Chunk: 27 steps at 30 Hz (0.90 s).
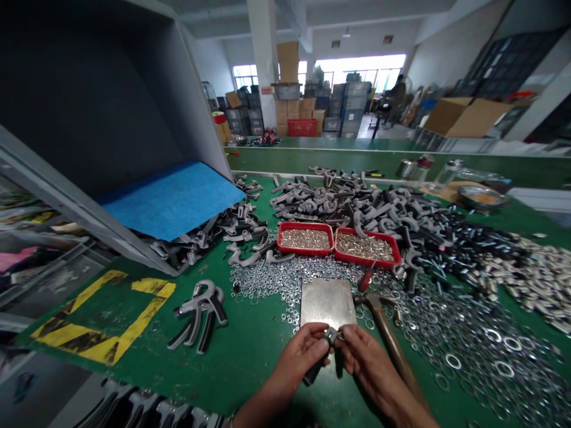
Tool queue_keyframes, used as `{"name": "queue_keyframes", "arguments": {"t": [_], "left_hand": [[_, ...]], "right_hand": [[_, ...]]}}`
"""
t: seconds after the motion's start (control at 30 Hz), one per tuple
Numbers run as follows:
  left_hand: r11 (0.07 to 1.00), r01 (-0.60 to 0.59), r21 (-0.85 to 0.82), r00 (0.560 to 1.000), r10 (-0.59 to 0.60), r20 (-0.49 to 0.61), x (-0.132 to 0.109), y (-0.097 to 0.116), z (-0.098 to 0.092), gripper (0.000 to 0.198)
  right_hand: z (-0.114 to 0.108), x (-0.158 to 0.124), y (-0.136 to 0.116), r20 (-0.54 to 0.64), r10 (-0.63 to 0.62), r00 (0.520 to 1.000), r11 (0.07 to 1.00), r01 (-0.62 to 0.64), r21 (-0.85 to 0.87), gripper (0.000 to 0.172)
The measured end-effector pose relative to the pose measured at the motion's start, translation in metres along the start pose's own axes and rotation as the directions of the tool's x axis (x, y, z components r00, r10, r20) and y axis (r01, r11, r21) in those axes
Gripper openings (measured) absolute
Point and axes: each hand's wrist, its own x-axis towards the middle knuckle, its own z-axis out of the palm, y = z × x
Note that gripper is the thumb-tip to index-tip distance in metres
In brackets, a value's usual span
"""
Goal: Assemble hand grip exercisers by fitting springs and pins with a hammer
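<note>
Over the front of a metal plate [328, 300], my left hand [307, 351] is closed around a grey-and-black hand-grip handle [329, 337], its dark end pointing down. My right hand [363, 356] meets it at the grey end, thumb and fingertips pinched together there. Whatever small piece lies in that pinch is too hidden to name. Right of the plate lies a hammer [390, 336] with a wooden shaft, near my right forearm. A red-handled tool [366, 279] rests just behind the hammer head. To the left, some hand grips [203, 315] with springs lie together on the green table.
Two red trays [306, 239] of small metal pieces stand behind the plate. Loose rings [452, 359] spread widely on the right. Grey handles [339, 199] are heaped at the back. A large grey bin [196, 89] tilts at the left, beside yellow-black tape [89, 339].
</note>
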Motion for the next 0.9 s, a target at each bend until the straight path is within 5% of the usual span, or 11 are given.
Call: {"name": "queue_keyframes", "arguments": {"t": [0.1,0.3,0.53,0.77,0.9], "left_hand": [[1.000,0.004,-0.012,1.000,-0.004,-0.029,-0.005,0.002,0.001,0.059],[0.997,0.004,-0.073,0.999,-0.008,-0.052,-0.016,0.002,0.001,0.053],[0.999,0.011,-0.053,0.997,-0.015,-0.073,-0.027,-0.002,0.004,0.059],[0.999,0.001,-0.040,1.000,-0.002,-0.025,-0.035,0.004,0.007,0.053],[0.999,0.001,-0.051,0.999,-0.003,-0.046,-0.036,0.005,0.009,0.056]], "right_hand": [[0.004,-0.005,0.003,-0.035,-0.014,0.999,0.998,0.016,0.062,0.031],[0.011,-0.016,0.010,0.080,-0.021,0.997,0.999,0.023,-0.026,0.031],[0.008,-0.020,0.024,-0.049,0.025,0.999,0.991,-0.018,0.131,0.026],[0.012,-0.031,0.018,0.049,0.011,0.999,0.992,-0.017,0.122,0.022],[0.006,-0.032,0.013,0.002,0.008,1.000,0.988,-0.008,0.154,0.019]]}}
